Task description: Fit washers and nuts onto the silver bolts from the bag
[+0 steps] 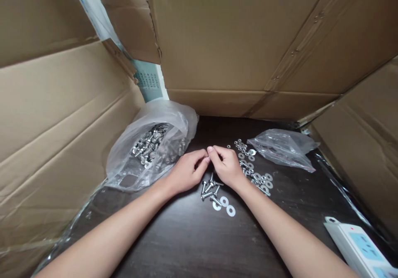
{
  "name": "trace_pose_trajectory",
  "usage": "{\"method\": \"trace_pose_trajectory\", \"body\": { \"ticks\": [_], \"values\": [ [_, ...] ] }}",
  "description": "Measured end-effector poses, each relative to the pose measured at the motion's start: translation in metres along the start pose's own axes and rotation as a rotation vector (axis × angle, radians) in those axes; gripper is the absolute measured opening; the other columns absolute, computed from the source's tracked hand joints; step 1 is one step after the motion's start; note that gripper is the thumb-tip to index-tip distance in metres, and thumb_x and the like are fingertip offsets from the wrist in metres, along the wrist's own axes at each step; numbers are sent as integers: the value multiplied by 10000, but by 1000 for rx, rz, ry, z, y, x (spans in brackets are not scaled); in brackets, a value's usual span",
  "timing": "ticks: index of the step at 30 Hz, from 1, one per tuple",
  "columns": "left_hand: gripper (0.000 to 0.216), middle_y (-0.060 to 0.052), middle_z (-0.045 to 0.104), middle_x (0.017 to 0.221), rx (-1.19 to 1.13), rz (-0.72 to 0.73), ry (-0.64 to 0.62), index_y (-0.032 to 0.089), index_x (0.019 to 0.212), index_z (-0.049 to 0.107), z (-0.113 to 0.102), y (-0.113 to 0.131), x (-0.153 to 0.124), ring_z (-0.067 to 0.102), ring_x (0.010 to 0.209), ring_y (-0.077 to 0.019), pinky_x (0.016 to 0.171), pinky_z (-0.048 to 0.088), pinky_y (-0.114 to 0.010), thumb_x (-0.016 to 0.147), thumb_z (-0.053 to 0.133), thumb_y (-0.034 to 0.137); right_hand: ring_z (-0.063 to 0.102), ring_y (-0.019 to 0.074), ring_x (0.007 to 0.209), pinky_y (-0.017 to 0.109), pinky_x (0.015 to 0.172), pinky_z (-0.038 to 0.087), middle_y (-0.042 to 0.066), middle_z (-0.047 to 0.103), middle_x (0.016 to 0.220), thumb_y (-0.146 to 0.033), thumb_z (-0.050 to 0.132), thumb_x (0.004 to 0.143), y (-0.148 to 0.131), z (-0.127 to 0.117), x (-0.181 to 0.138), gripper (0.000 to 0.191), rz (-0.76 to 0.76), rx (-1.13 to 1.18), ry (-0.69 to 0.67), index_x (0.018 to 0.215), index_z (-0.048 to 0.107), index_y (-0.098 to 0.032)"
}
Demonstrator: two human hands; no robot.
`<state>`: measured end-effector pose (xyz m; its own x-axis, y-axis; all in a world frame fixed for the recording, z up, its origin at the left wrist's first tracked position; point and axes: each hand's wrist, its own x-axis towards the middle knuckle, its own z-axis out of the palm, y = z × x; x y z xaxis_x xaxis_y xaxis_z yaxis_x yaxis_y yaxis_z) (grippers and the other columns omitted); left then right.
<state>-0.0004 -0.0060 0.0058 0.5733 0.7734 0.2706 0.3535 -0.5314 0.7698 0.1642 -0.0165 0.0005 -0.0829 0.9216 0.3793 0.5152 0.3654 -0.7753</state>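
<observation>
My left hand [189,170] and my right hand [226,166] meet at the fingertips over the middle of the dark table [186,240]. Both are closed in a pinch, and whatever sits between the fingers is hidden. Just below them lies a small group of bolts [211,190], with a few flat washers [230,210] beside it. To the right of my right hand spreads a loose heap of washers [268,177], bolts and small nuts [240,143]. On the left, an open clear plastic bag [121,162] holds many bolts [152,141], close to my left hand.
A flattened clear plastic bag [282,145] lies at the back right. A white power strip [354,240] is at the lower right. Cardboard walls [236,37] enclose the table at the back and on both sides.
</observation>
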Motion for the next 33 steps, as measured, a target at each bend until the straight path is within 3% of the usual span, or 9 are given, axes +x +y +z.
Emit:
{"method": "trace_pose_trajectory", "body": {
  "ticks": [3, 8, 16, 21, 25, 33],
  "values": [
    [216, -23, 628, 827, -5, -1, -7, 174, 853, 563, -1, 0, 1, 554, 760, -165, 724, 400, -288, 1012, 438, 250, 378, 125, 512, 291, 534, 284, -37, 373, 535, -423, 434, 1010, -1, -1, 1, 482, 46, 40, -20, 576, 393, -218],
    [304, 18, 512, 705, -12, -29, 12, 189, 741, 452, -1, -2, 2, 473, 668, -143, 660, 354, -282, 1023, 419, 296, 442, 147, 593, 300, 608, 332, -15, 443, 621, -307, 390, 1024, -2, -3, 1, 403, -63, 2, 8, 631, 366, -223],
    [297, 14, 491, 711, 24, -37, 7, 199, 750, 395, 2, -5, 1, 456, 662, -148, 647, 328, -292, 1028, 385, 301, 457, 160, 659, 303, 650, 347, -4, 454, 674, -253, 399, 1017, 2, -1, 0, 337, -157, -62, -47, 683, 363, -226],
    [270, 2, 533, 740, 26, -20, 7, 190, 779, 451, 2, -6, 1, 480, 679, -150, 657, 343, -289, 1025, 405, 289, 395, 120, 546, 282, 559, 301, -31, 419, 580, -343, 428, 1009, 2, -1, 1, 403, -49, 9, -68, 631, 370, -216],
    [247, -11, 577, 781, 37, 4, 7, 180, 813, 500, 1, -5, 1, 515, 713, -155, 686, 365, -285, 1026, 415, 271, 395, 112, 519, 277, 527, 280, -27, 438, 530, -408, 440, 992, 2, -1, 2, 455, 71, 56, -90, 592, 468, -195],
    [244, -11, 593, 774, 42, -15, 10, 173, 843, 552, 2, 0, 1, 527, 703, -156, 689, 377, -280, 1019, 424, 282, 407, 107, 508, 271, 525, 290, -25, 451, 512, -411, 466, 972, 2, 0, 1, 478, 101, 67, -25, 553, 501, -183]
  ]
}}
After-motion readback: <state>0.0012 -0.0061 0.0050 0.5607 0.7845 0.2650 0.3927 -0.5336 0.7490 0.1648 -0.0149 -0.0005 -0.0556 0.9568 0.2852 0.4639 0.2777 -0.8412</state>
